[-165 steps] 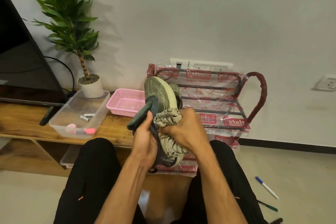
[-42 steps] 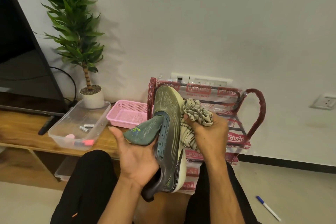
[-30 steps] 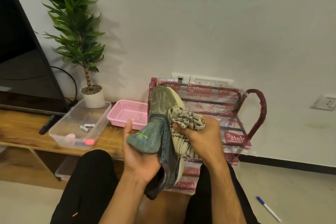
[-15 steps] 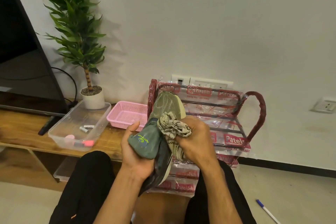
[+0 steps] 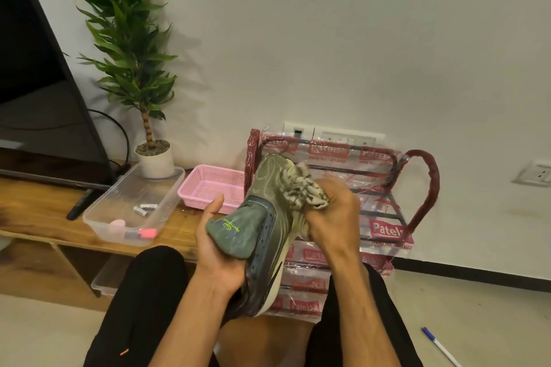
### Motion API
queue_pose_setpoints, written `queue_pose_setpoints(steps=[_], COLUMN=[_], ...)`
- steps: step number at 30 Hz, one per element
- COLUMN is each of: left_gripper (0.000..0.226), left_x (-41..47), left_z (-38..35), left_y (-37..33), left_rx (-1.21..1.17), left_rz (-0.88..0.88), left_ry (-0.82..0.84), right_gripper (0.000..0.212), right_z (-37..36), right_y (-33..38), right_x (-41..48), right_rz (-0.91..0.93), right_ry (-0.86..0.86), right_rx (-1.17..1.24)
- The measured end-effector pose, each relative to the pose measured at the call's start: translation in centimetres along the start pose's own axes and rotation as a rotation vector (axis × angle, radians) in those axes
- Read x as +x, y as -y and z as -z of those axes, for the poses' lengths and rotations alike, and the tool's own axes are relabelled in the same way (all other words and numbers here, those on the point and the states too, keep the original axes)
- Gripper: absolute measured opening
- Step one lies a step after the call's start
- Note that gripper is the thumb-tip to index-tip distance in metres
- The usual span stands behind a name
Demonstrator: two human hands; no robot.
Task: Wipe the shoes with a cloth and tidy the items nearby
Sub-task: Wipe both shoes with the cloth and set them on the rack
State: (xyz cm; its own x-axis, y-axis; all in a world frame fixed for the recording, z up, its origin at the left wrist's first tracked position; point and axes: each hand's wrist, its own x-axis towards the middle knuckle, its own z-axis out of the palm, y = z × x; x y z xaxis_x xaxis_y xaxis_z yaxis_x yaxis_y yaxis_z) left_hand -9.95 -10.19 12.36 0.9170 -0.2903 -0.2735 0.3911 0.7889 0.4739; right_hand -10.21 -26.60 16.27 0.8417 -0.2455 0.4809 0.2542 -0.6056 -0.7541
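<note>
An olive-green shoe [image 5: 269, 188] with a pale sole stands toe-up in front of me, its tongue [image 5: 235, 231] folded out to the left. My left hand [image 5: 216, 250] cradles the shoe from the left, fingers behind it and thumb up beside the tongue. My right hand [image 5: 334, 217] grips a bunched, striped beige cloth [image 5: 301, 191] and presses it against the shoe's right side near the toe. The shoe's heel is hidden behind my left wrist.
Behind the shoe stands a plastic-wrapped red shoe rack [image 5: 384, 188]. On the wooden bench [image 5: 35, 217] sit a pink basket [image 5: 208, 188], a clear tub [image 5: 131, 205] holding batteries and markers, a potted plant [image 5: 155, 158] and a TV [image 5: 35, 83]. A blue-capped pen [image 5: 438, 345] lies on the floor at right.
My right hand has slid the cloth up along the shoe's side toward the toe. My left hand keeps its hold, and the shoe stays upright.
</note>
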Motion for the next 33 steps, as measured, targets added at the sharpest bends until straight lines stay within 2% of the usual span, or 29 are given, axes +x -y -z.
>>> queue_pose_setpoints(steps=[2,3,7,8,10,14,15,16,19,20,22,25,27,28,31,33], left_gripper=[0.059,0.060,0.062,0.062,0.059,0.063,0.066,0.067,0.066,0.064,0.058,0.052,0.057,0.059,0.052,0.049], left_x=[0.1,0.1,0.1,0.0,0.0,0.1,0.1,0.1,-0.1,-0.1,-0.2,0.0,0.2,0.2,0.0,0.0], left_z=[-0.2,-0.3,-0.6,-0.6,-0.5,-0.5,-0.5,-0.5,-0.2,-0.1,0.0,0.0,-0.1,0.0,0.0,-0.1], left_y=[0.1,0.1,0.3,0.4,0.5,0.4,0.3,0.3,0.5,0.5,0.6,0.5,0.3,0.3,0.3,0.4], left_rx=[0.006,0.002,-0.010,-0.005,-0.004,0.012,0.010,0.007,-0.017,-0.017,-0.016,0.003,0.011,0.014,0.003,0.008], left_rz=[0.003,0.001,-0.006,-0.010,-0.005,-0.018,-0.021,-0.022,-0.016,-0.026,-0.039,-0.065,-0.064,-0.066,-0.065,-0.072], left_ry=[0.004,0.007,0.020,0.012,-0.001,-0.025,-0.022,-0.021,-0.021,-0.027,-0.045,-0.077,-0.085,-0.081,-0.037,-0.029], right_gripper=[0.022,0.022,0.013,0.014,0.014,0.017,0.018,0.016,0.015,0.016,0.012,0.011,0.020,0.020,0.007,0.005], right_z=[0.2,0.3,1.1,1.2,1.2,0.4,0.2,0.2,0.6,0.7,0.5,-0.5,-1.2,-1.4,-1.3,-1.5], right_y=[-0.1,-0.1,0.2,-0.1,-0.2,0.1,0.2,0.3,0.5,0.6,0.7,1.1,1.4,1.4,1.0,0.7], right_x=[0.8,0.9,-0.6,-0.7,-0.3,0.8,0.8,0.6,-0.7,-1.0,-0.8,0.2,0.4,0.2,-0.9,-1.1], right_rz=[-0.022,-0.025,0.003,0.009,0.007,0.028,0.023,0.005,-0.057,-0.058,-0.042,0.012,0.048,0.042,0.027,0.067], right_ry=[-0.135,-0.115,0.352,0.398,0.319,-0.059,-0.069,-0.010,0.375,0.451,0.401,0.073,-0.039,-0.009,0.240,0.205], right_rx=[-0.044,-0.055,-0.133,-0.140,-0.092,-0.139,-0.149,-0.149,-0.161,-0.155,-0.116,-0.140,-0.185,-0.192,-0.186,-0.160])
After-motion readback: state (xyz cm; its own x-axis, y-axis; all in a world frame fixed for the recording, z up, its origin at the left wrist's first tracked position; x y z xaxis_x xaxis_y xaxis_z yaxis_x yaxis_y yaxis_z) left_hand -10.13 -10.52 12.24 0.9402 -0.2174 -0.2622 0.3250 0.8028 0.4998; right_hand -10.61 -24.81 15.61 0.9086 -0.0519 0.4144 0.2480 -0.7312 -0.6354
